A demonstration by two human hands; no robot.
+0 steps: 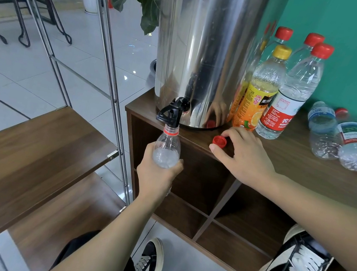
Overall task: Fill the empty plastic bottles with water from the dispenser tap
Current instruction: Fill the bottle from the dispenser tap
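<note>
we hold the open bottle (pixel 166 150) upright right under the black tap (pixel 173 111), its red-ringed mouth just beneath the spout. our left hand (pixel 157 175) wraps the bottle's lower half, fingers curled firmly round it. whether water is flowing we cannot tell; the tap lever looks untouched. the tap juts from the foot of the steel dispenser (pixel 202 48), which stands on the wooden cabinet (pixel 287 159).

at about three o'clock from the bottle, the red cap (pixel 219 141) lies on the cabinet top. our right hand (pixel 245 156) rests over it, fingertips bent lightly and touching or nearly touching the cap, not gripping hard.

to do this step well, we judge the mouth should stay centred under the spout and the bottle vertical, so nothing spills down the cabinet front. the right hand likely needs to leave the cap and work the lever, then ease off before the neck fills.

further out, at one to two o'clock, capped upright bottles (pixel 291 95) stand beside the dispenser, one with an orange label (pixel 254 101). at three o'clock, well apart, more bottles (pixel 349 146) lie on their sides.
</note>
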